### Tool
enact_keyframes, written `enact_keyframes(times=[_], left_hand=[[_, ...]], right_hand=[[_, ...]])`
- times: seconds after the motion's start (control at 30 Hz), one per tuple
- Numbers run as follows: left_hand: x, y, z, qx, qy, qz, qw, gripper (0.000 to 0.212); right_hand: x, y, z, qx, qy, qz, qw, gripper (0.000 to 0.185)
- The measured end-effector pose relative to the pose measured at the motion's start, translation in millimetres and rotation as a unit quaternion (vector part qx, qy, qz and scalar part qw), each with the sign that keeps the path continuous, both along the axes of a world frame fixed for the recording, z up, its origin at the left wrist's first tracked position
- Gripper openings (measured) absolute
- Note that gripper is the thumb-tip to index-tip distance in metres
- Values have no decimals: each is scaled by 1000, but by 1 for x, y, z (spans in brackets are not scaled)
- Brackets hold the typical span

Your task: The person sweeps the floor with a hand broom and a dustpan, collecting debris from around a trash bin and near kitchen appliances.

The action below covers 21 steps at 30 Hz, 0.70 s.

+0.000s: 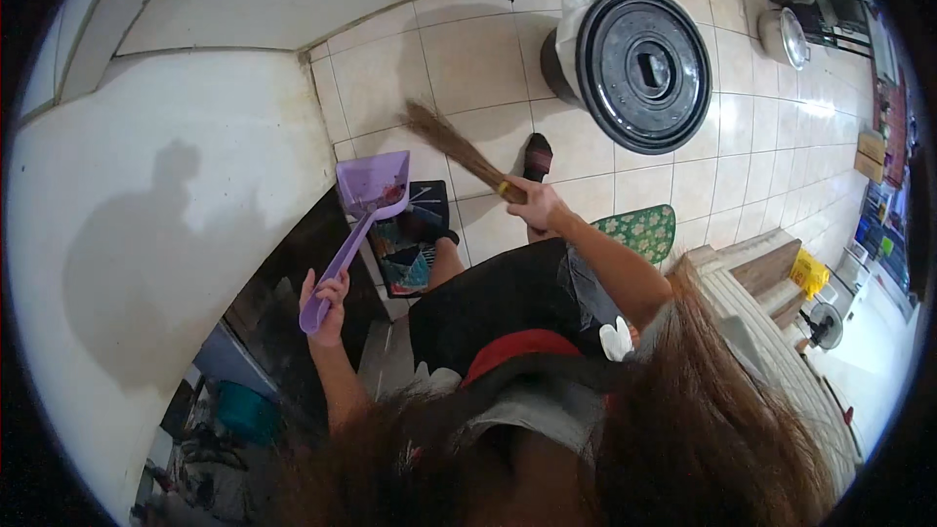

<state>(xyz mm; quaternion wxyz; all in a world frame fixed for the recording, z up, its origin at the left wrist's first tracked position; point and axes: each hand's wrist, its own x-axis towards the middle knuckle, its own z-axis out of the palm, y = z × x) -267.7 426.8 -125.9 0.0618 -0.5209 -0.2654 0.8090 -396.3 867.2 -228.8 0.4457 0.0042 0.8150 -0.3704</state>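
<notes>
My left hand [328, 307] grips the handle of a purple plastic dustpan [372, 179] at the left. Some reddish and dark debris [389, 195] lies in its pan, which is over or beside a dark patterned mat [410, 263] near the wall corner. My right hand [538, 203] is closed around the bound end of a stick broom [461, 150], near a yellow band. The broom's bristles point up and left, to the right of the dustpan and apart from it. Whether the bristles touch the tiled floor, I cannot tell.
A black lidded bin [644, 69] with a pale liner stands at the upper right on the tiles. A green floral mat [640, 233] lies right of my feet. White walls [183, 197] bound the left and top. Farther right are a metal pot [783, 36] and a cardboard box [870, 155].
</notes>
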Motion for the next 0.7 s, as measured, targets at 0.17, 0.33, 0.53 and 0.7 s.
enact_keyframes(times=[0.17, 0.33, 0.53, 0.7], left_hand=[[4, 20, 15, -42, 10, -9, 999, 58], [-38, 55, 34, -44, 36, -38, 998, 54], [-39, 67, 24, -94, 26, -39, 994, 58], [-38, 77, -2, -95, 40, -20, 994, 58]], right_hand=[[-27, 29, -15, 56, 106, -163, 979, 70], [-105, 50, -98, 211, 15, -135, 968, 67], [-75, 65, -49, 42, 42, 16, 998, 62], [-74, 60, -26, 9, 109, -53, 993, 69]])
